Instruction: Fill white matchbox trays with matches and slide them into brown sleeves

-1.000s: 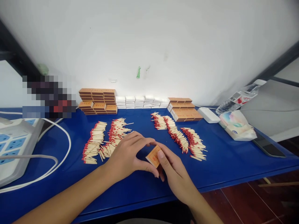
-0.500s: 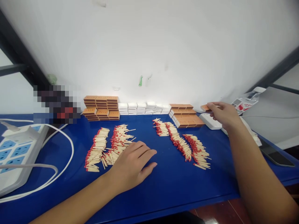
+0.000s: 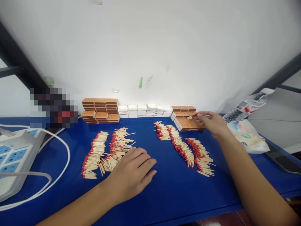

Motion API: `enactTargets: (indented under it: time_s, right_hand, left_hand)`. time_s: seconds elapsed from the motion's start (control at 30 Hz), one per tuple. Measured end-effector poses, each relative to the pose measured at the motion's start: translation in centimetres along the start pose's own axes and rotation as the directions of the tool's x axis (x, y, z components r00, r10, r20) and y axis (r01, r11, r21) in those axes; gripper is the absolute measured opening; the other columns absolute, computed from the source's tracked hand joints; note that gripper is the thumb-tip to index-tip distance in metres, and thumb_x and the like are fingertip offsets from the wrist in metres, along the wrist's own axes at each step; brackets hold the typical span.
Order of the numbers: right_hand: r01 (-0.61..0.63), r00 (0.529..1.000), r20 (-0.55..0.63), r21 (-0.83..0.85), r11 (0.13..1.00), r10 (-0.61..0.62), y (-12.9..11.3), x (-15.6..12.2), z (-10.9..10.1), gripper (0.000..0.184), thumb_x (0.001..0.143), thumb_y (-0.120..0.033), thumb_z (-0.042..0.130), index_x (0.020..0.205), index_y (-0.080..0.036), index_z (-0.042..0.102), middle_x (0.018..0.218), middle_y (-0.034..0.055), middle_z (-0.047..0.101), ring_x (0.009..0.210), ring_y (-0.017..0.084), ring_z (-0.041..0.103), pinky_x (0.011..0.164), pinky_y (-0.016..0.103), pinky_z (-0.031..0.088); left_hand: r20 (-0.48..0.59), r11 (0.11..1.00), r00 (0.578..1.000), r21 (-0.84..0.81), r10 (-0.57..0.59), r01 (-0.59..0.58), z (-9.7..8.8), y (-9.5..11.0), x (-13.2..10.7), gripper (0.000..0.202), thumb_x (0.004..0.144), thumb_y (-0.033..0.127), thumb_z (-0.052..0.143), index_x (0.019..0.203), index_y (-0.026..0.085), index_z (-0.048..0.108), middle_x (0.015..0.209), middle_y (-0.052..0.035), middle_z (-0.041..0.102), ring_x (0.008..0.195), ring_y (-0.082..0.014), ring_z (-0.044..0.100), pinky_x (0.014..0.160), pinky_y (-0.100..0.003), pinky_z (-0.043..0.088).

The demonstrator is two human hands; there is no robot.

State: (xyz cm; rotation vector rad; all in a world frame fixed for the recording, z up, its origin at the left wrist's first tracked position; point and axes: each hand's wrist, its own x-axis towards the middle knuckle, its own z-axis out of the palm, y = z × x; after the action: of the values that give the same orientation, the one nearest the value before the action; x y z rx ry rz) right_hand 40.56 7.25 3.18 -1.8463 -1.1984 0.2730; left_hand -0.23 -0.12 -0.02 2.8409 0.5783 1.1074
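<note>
Pinching matchbox, right hand | white end leftward | long axis partly hidden | left hand relaxed, thumb apart

A: Where's the right hand?

B: Over the right-hand stack of orange boxes, pinching a matchbox — whether that touches the stack, I can't tell.

A: And the left hand?

B: Low over the blue table, fingers loosely bent, just beside red-tipped matches.

A: Farther back?

B: White boxes along the wall — between two orange stacks.
</note>
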Motion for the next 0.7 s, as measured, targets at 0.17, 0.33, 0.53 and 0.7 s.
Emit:
enactTargets:
  time_s: [0.17, 0.33, 0.53, 0.7]
  right_hand:
    - [-0.011, 1.0, -0.026, -0.115, 0.993, 0.008, 0.8, 0.0, 1.2, 0.026, 0.088, -0.028, 0.076, 0.112, -0.017, 0.071, 0.089, 0.0084, 0.078, 0.078, 0.023, 0.073, 0.073, 0.036, 0.058]
    - [0.049, 0.998, -0.035, -0.238, 0.97, -0.058, 1.0, 0.0, 2.1, 0.052, 0.079, -0.051, 0.083, 0.117, -0.019, 0.068, 0.113, 0.0144, 0.078, 0.096, 0.031, 0.073, 0.089, 0.047, 0.059]
    - [0.049, 0.986, -0.11, -0.508, 0.86, -0.122, 0.0, 0.6, 3.6, 0.068, 0.086, -0.077, 0.069, 0.12, -0.018, 0.067, 0.124, 0.0242, 0.075, 0.12, 0.045, 0.069, 0.1, 0.058, 0.055]
    - [0.1, 0.973, -0.137, -0.47, 0.877, -0.184, -0.3, 0.7, 3.4, 0.044, 0.087, -0.059, 0.071, 0.106, -0.02, 0.07, 0.111, 0.0197, 0.079, 0.106, 0.039, 0.073, 0.094, 0.052, 0.057]
  left_hand:
    - [-0.002, 1.0, 1.0, -0.006, 0.007, -0.007, 0.1, -0.1, 0.0, 0.014, 0.107, 0.022, 0.068, 0.12, 0.017, 0.069, 0.099, -0.0065, 0.078, 0.098, -0.0248, 0.073, 0.09, -0.042, 0.063]
    - [0.0, 1.0, 1.0, -0.015, 0.003, -0.003, 0.2, -0.2, -0.1, 0.014, 0.107, 0.022, 0.069, 0.119, 0.017, 0.07, 0.098, -0.0064, 0.078, 0.098, -0.0246, 0.072, 0.089, -0.041, 0.063]
    - [0.006, 1.0, 1.0, -0.023, 0.007, -0.007, 0.2, 0.0, -0.1, 0.013, 0.107, 0.022, 0.069, 0.118, 0.017, 0.07, 0.098, -0.0056, 0.078, 0.098, -0.0242, 0.072, 0.09, -0.041, 0.062]
    - [0.004, 1.0, 1.0, -0.025, 0.007, -0.007, 0.1, -0.1, -0.2, 0.013, 0.107, 0.022, 0.068, 0.118, 0.017, 0.07, 0.099, -0.0058, 0.078, 0.098, -0.0241, 0.072, 0.09, -0.042, 0.062]
